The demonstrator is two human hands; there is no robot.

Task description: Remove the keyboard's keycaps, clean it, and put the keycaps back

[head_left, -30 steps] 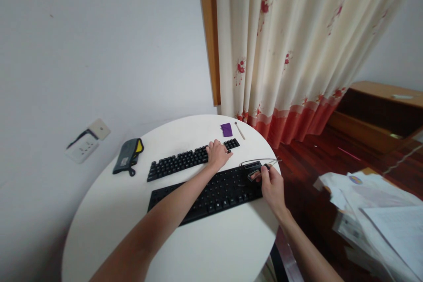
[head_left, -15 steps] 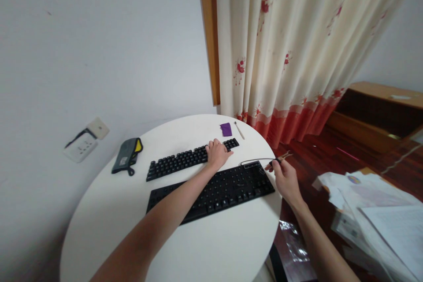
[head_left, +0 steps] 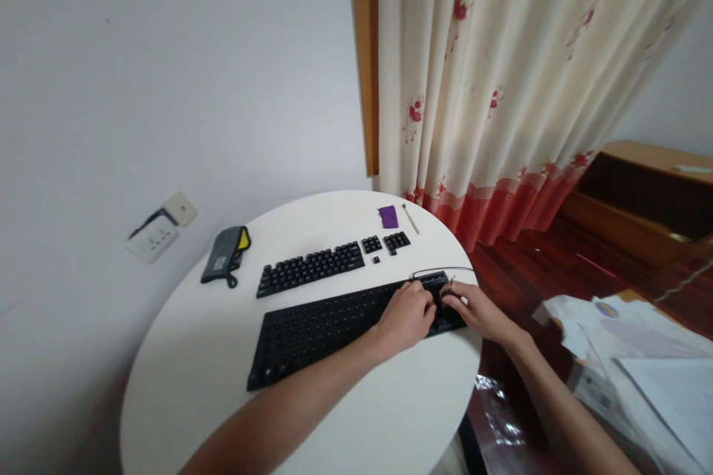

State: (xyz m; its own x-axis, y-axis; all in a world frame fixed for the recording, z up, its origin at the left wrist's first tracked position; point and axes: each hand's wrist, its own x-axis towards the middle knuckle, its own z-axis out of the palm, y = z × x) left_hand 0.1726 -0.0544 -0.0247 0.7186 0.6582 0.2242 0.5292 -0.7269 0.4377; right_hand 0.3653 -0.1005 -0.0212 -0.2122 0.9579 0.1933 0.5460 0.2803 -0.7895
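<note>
A black keyboard point(head_left: 328, 326) lies on the round white table, most of its key positions bare of caps. Over its right end is my right hand point(head_left: 473, 306), pinching a small keycap puller point(head_left: 447, 291) with a dark grip and thin wires. My left hand point(head_left: 408, 312) rests on the keyboard right beside it, fingers curled towards the puller; whatever its fingertips hold is hidden. Behind the keyboard, loose black keycaps point(head_left: 312, 267) are laid out in blocks, with a single keycap point(head_left: 376, 260) lying apart. A thin cable point(head_left: 440, 269) runs from the keyboard's back edge.
The white table point(head_left: 183, 386) carries a grey pouch point(head_left: 223, 256) at left, a purple cloth point(head_left: 388, 217) and a small brush point(head_left: 411, 219) at the back. A wall socket point(head_left: 156, 234), a floral curtain point(head_left: 479, 126) and papers point(head_left: 640, 349) on the right surround it.
My left hand has moved from the loose keycaps to the keyboard's right end. My right hand has brought the puller inward and down onto the keyboard. The view has shifted slightly.
</note>
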